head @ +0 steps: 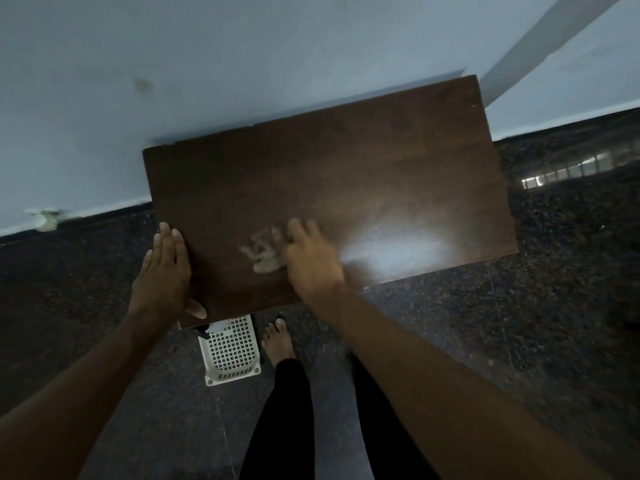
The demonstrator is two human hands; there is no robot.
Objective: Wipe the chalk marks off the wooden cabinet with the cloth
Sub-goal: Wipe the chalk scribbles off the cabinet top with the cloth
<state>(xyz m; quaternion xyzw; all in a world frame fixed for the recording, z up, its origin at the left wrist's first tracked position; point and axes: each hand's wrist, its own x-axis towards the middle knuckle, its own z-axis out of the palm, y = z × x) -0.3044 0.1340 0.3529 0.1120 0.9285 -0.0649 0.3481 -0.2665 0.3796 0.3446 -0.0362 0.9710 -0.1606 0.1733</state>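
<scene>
The wooden cabinet's dark brown top [346, 174] fills the middle of the view, set against a pale wall. A small beige cloth [265, 256] lies crumpled on the top near its front edge. My right hand [310, 258] is blurred and lies on the cloth's right part, its fingers pointing away from me; most of the cloth sticks out to the left of the hand. My left hand [162, 271] lies flat with straight fingers along the cabinet's front left corner, the thumb hooked over the front edge. A pale hazy patch [398, 254] shows on the top to the right of my right hand.
A white plastic lattice basket [230, 351] stands on the dark speckled floor under the cabinet's front edge. My bare foot [277, 341] and black trouser legs are beside it. The wall runs right behind the cabinet.
</scene>
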